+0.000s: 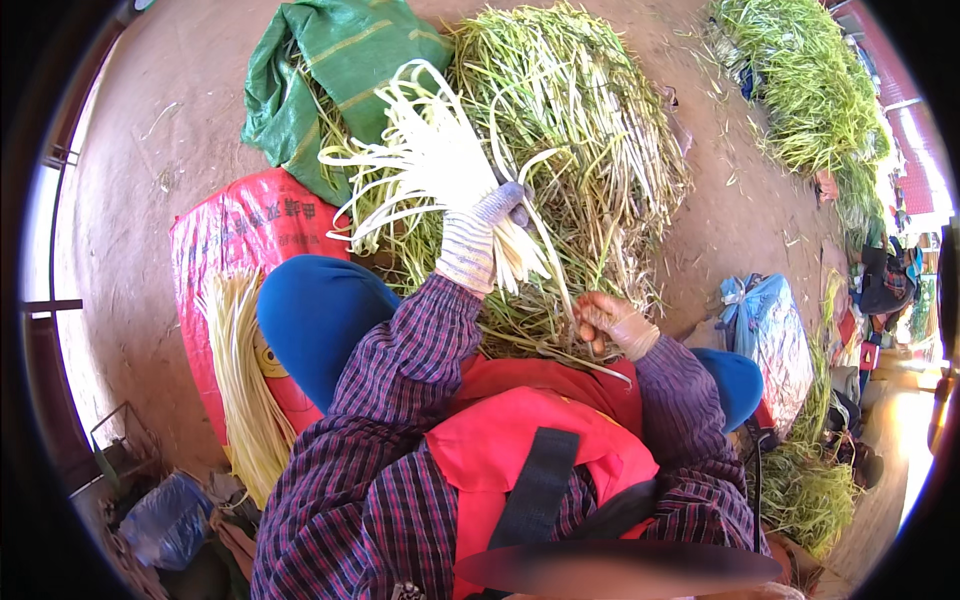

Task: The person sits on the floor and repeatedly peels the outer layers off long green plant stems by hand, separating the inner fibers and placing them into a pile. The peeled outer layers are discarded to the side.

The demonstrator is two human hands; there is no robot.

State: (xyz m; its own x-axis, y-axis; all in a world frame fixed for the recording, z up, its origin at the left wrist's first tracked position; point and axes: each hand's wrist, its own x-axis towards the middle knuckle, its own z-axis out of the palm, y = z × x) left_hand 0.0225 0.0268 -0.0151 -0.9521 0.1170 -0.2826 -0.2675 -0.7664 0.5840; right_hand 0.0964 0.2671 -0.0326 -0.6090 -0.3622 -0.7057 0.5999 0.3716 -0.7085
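Observation:
My left hand [487, 232], in a striped knit glove, grips a thick bunch of peeled white stalks [435, 157]. Their curled ends fan out to the upper left, and the other ends jut below the fist. A single pale stalk [553, 251] runs from beside my left thumb down to my right hand [611, 322]. That hand wears a thin, see-through glove, and its bent fingers pinch the stalk near its lower end. Directly before me lies a large heap of unpeeled leafy stalks [570, 150], green at the tips and straw-coloured lower down.
A long bundle of pale stalks [244, 375] lies on a red printed sack [225, 202] by my left knee. Behind it is a green woven sack [345, 45]. Another leafy heap [810, 90], a tied plastic bag [772, 337] and a seated person [885, 277] are to the right.

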